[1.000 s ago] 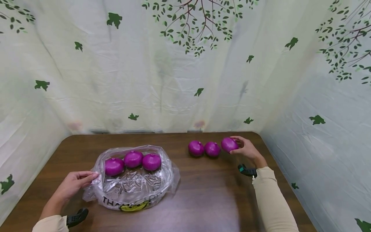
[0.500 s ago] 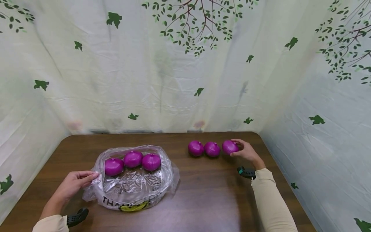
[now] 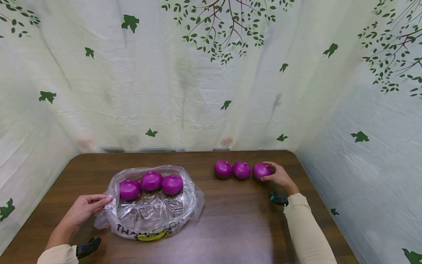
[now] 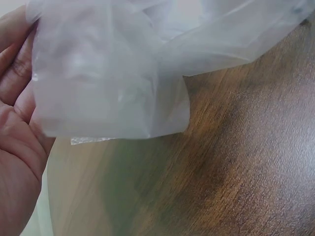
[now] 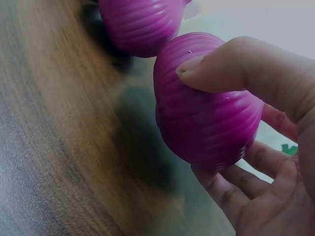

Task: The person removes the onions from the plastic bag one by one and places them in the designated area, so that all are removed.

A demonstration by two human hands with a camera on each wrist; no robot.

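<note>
At the right end of a row, a purple onion point(image 3: 259, 171) is gripped by my right hand point(image 3: 281, 177). The right wrist view shows the thumb across this onion point(image 5: 202, 120) and the fingers curled beneath its other side. Two more onions, one in the middle point(image 3: 241, 170) and one on the left point(image 3: 222, 169), sit beside it on the table. My left hand point(image 3: 80, 212) pinches the left rim of a clear plastic bag point(image 3: 115, 216). Three purple onions point(image 3: 151, 181) lie inside the bag, toward its back. In the left wrist view the bag's film point(image 4: 108, 83) hides the fingertips.
The brown wooden table point(image 3: 227, 227) runs under everything. A white curtain point(image 3: 197, 110) printed with leaves and branches hangs behind the table's back edge and along both sides. The bag's front carries dark lettering and a yellow patch point(image 3: 152, 235).
My right hand has lowered slightly with its onion, bringing it down level with the two others in the row. The left hand and the bag have stayed still.
</note>
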